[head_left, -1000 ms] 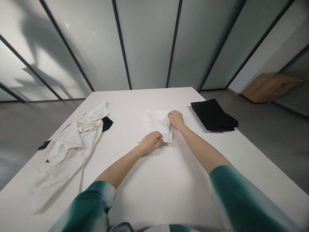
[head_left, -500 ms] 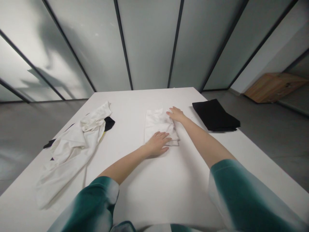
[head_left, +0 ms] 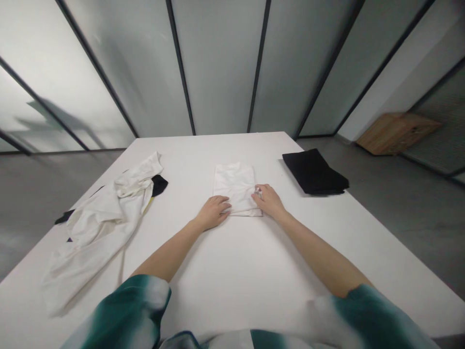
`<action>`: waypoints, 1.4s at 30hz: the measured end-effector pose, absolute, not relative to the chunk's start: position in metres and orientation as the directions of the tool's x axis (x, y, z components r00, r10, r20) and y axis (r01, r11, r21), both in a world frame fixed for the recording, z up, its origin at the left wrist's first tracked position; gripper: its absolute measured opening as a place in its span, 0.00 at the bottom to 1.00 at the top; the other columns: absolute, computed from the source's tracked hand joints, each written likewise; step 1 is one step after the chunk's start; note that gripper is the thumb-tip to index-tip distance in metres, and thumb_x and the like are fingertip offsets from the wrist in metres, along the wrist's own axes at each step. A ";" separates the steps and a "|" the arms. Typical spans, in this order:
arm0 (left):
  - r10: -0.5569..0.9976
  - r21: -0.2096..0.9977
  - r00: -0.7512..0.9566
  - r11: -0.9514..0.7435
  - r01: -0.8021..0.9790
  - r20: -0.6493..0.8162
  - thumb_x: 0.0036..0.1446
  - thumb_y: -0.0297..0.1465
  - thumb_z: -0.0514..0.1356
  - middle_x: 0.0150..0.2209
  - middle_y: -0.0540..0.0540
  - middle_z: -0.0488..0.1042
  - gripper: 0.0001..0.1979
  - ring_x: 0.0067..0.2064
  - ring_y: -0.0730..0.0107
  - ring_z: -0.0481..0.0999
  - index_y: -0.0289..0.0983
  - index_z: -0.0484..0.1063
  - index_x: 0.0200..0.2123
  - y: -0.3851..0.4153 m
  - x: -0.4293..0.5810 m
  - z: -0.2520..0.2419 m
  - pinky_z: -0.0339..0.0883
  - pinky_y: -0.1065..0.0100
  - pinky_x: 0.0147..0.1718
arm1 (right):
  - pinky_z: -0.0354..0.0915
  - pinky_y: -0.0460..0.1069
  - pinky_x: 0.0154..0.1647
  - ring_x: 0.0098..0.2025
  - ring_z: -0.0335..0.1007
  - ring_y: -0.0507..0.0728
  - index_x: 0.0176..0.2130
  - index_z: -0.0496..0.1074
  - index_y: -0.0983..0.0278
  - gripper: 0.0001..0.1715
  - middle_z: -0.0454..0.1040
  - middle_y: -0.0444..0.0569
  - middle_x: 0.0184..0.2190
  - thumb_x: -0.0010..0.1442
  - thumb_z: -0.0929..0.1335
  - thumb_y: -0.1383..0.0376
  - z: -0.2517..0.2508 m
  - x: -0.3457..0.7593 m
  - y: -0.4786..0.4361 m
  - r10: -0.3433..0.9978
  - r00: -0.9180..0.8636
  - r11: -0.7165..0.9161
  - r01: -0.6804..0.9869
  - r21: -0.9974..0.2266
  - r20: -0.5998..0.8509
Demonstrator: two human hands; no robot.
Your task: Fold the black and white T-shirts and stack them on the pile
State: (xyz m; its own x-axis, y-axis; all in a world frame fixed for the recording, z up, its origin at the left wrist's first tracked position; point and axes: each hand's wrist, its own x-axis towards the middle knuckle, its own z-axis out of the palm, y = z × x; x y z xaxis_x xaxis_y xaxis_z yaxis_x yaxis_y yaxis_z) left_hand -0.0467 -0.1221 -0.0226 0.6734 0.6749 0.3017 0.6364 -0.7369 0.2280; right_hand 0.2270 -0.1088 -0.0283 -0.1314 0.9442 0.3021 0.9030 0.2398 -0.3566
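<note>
A white folded garment [head_left: 236, 182] lies as a neat rectangle in the middle of the table, its layered hem toward me. My left hand [head_left: 213, 213] rests open on its near left corner, fingers laid across the cloth. At the right edge, my right hand [head_left: 271, 201] has thumb and fingers curled together around a small bunch of the fabric. What kind of garment it is cannot be made out from the folded shape.
On the left of the white table [head_left: 218, 281] lies a loose heap of white clothing [head_left: 105, 213], with a black piece [head_left: 159, 184] poking out from under it. A black folded cloth [head_left: 314, 172] sits at the right edge. Frosted glass panels [head_left: 221, 68] stand behind.
My left hand has slid left to the garment's near left corner. My right hand has come down from the far right corner to the right edge and gripped the cloth there.
</note>
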 end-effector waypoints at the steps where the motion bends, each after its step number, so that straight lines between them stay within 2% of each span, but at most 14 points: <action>1: 0.665 0.225 0.676 -0.745 0.627 0.318 0.63 0.33 0.57 0.55 0.40 0.73 0.11 0.57 0.57 0.70 0.40 0.77 0.45 -0.123 -0.047 -0.024 0.65 0.53 0.56 | 0.64 0.54 0.50 0.46 0.71 0.62 0.54 0.71 0.67 0.24 0.76 0.58 0.45 0.62 0.65 0.57 -0.030 0.226 -0.111 0.945 -0.111 0.225 0.903 -0.365 0.307; 6: 0.655 0.259 0.670 -0.755 0.603 0.350 0.63 0.29 0.55 0.49 0.42 0.76 0.10 0.52 0.59 0.73 0.39 0.78 0.40 -0.122 -0.045 -0.024 0.67 0.55 0.53 | 0.64 0.53 0.45 0.40 0.70 0.60 0.52 0.71 0.66 0.22 0.76 0.54 0.38 0.59 0.65 0.64 -0.032 0.224 -0.116 0.930 -0.154 0.291 0.862 -0.414 0.334; 10: 0.680 0.350 0.622 -0.734 0.582 0.389 0.62 0.28 0.55 0.46 0.41 0.77 0.09 0.50 0.59 0.74 0.38 0.76 0.39 -0.122 -0.046 -0.021 0.68 0.56 0.50 | 0.64 0.51 0.38 0.33 0.67 0.57 0.50 0.72 0.65 0.21 0.73 0.49 0.32 0.58 0.63 0.63 -0.026 0.225 -0.118 0.919 -0.097 0.330 0.719 -0.612 0.381; 14: 0.712 0.446 0.575 -0.701 0.556 0.403 0.58 0.27 0.55 0.43 0.42 0.78 0.07 0.47 0.61 0.75 0.38 0.73 0.37 -0.122 -0.048 -0.019 0.68 0.57 0.50 | 0.59 0.47 0.28 0.24 0.63 0.53 0.49 0.72 0.65 0.21 0.66 0.40 0.22 0.57 0.63 0.61 -0.022 0.228 -0.121 0.955 -0.057 0.272 0.561 -0.782 0.291; 17: 0.723 0.470 0.596 -0.685 0.556 0.348 0.57 0.30 0.56 0.35 0.44 0.78 0.05 0.41 0.61 0.76 0.38 0.73 0.33 -0.122 -0.050 -0.018 0.68 0.57 0.48 | 0.58 0.48 0.28 0.21 0.60 0.53 0.39 0.76 0.63 0.15 0.63 0.39 0.17 0.55 0.64 0.62 -0.019 0.234 -0.124 0.968 -0.061 0.220 0.677 -0.702 0.245; 19: 0.737 0.470 0.582 -0.672 0.573 0.344 0.59 0.34 0.56 0.35 0.44 0.78 0.08 0.41 0.61 0.77 0.38 0.74 0.37 -0.122 -0.052 -0.017 0.68 0.56 0.49 | 0.61 0.49 0.31 0.23 0.64 0.55 0.35 0.76 0.63 0.12 0.67 0.42 0.18 0.56 0.65 0.61 -0.017 0.236 -0.126 0.947 -0.054 0.241 0.771 -0.589 0.318; 21: 0.752 0.452 0.539 -0.659 0.601 0.379 0.61 0.37 0.55 0.46 0.40 0.78 0.14 0.50 0.58 0.75 0.37 0.74 0.46 -0.121 -0.053 -0.017 0.65 0.55 0.54 | 0.64 0.53 0.40 0.34 0.71 0.59 0.39 0.77 0.62 0.14 0.76 0.50 0.28 0.58 0.65 0.60 -0.016 0.236 -0.128 0.886 -0.119 0.352 0.803 -0.481 0.449; 23: 0.758 0.409 0.534 -0.652 0.638 0.374 0.62 0.39 0.55 0.59 0.37 0.70 0.21 0.61 0.55 0.68 0.36 0.70 0.55 -0.121 -0.053 -0.018 0.60 0.53 0.60 | 0.64 0.57 0.52 0.49 0.71 0.63 0.49 0.76 0.62 0.20 0.78 0.56 0.45 0.60 0.65 0.58 -0.018 0.231 -0.129 0.817 -0.266 0.494 0.781 -0.382 0.512; 24: 0.760 0.382 0.554 -0.650 0.658 0.339 0.62 0.41 0.56 0.63 0.37 0.66 0.24 0.64 0.54 0.64 0.36 0.68 0.58 -0.121 -0.053 -0.019 0.57 0.51 0.62 | 0.62 0.59 0.56 0.56 0.67 0.64 0.52 0.74 0.62 0.22 0.75 0.57 0.53 0.61 0.65 0.57 -0.019 0.228 -0.129 0.797 -0.346 0.545 0.765 -0.342 0.496; 26: 0.765 0.332 0.599 -0.644 0.690 0.238 0.62 0.43 0.56 0.65 0.37 0.63 0.26 0.67 0.52 0.60 0.37 0.67 0.59 -0.120 -0.053 -0.020 0.54 0.49 0.64 | 0.60 0.60 0.59 0.61 0.63 0.64 0.53 0.74 0.61 0.22 0.71 0.56 0.58 0.63 0.65 0.55 -0.024 0.222 -0.128 0.795 -0.452 0.580 0.760 -0.293 0.404; 29: 0.767 0.314 0.617 -0.637 0.704 0.174 0.65 0.43 0.52 0.61 0.38 0.69 0.22 0.63 0.54 0.65 0.37 0.71 0.55 -0.118 -0.053 -0.021 0.56 0.50 0.62 | 0.63 0.59 0.55 0.55 0.69 0.63 0.46 0.78 0.60 0.17 0.77 0.55 0.51 0.65 0.65 0.56 -0.029 0.217 -0.127 0.828 -0.464 0.546 0.793 -0.270 0.313; 32: 0.766 0.345 0.595 -0.641 0.685 0.243 0.66 0.41 0.51 0.54 0.38 0.75 0.20 0.57 0.57 0.71 0.36 0.72 0.51 -0.117 -0.054 -0.019 0.61 0.52 0.59 | 0.63 0.59 0.51 0.49 0.71 0.62 0.42 0.78 0.61 0.15 0.78 0.55 0.45 0.64 0.66 0.57 -0.027 0.218 -0.127 0.808 -0.462 0.568 0.776 -0.275 0.365; 37: 0.688 0.300 0.651 -0.725 0.619 0.321 0.52 0.41 0.66 0.54 0.36 0.71 0.23 0.57 0.52 0.70 0.37 0.73 0.50 -0.120 -0.058 -0.018 0.63 0.51 0.57 | 0.62 0.58 0.50 0.48 0.68 0.63 0.39 0.76 0.62 0.14 0.75 0.55 0.42 0.55 0.73 0.56 -0.017 0.217 -0.135 0.753 -0.540 0.648 0.708 -0.281 0.377; 42: 0.673 0.272 0.690 -0.739 0.616 0.266 0.57 0.33 0.61 0.53 0.39 0.74 0.12 0.55 0.56 0.72 0.39 0.75 0.45 -0.119 -0.052 -0.023 0.64 0.54 0.56 | 0.61 0.58 0.53 0.49 0.67 0.63 0.41 0.75 0.62 0.18 0.74 0.54 0.42 0.52 0.74 0.56 -0.017 0.210 -0.140 0.751 -0.591 0.659 0.699 -0.278 0.293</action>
State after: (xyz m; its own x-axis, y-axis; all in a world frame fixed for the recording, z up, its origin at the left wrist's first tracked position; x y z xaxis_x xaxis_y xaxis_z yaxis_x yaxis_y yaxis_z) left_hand -0.0516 -0.1190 -0.0231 0.6904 0.6729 0.2656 0.6160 -0.7393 0.2720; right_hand 0.2099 -0.1400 -0.0167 -0.5914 0.7511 0.2933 0.6990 0.6589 -0.2779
